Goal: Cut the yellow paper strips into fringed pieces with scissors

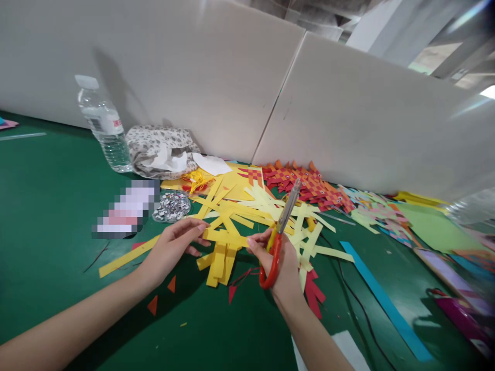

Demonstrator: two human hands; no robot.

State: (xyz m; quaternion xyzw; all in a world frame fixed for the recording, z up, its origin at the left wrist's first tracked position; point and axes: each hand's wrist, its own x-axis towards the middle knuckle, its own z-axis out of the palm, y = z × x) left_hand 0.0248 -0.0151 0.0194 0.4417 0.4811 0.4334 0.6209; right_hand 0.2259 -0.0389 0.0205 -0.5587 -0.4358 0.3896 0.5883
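My left hand [178,243] pinches one end of a short yellow paper strip [226,237]. The strip's other end is between the thumb and fingers of my right hand [276,257]. That same hand also carries scissors [276,257] with a red handle, their blades pointing up and away. Beneath and behind the strip lies a loose heap of yellow paper strips [219,263], with pale yellow strips [309,239] on its right. Two orange paper triangles [153,306] and a small red one [232,294] lie nearer me on the green table [216,335].
Woven red and orange paper fish [305,183] are piled against the grey partition [174,67]. A water bottle [103,126], a patterned cloth pouch [162,149] and googly eyes [171,207] are at the left. A blue strip [386,301] and a dark cord [361,305] lie at the right.
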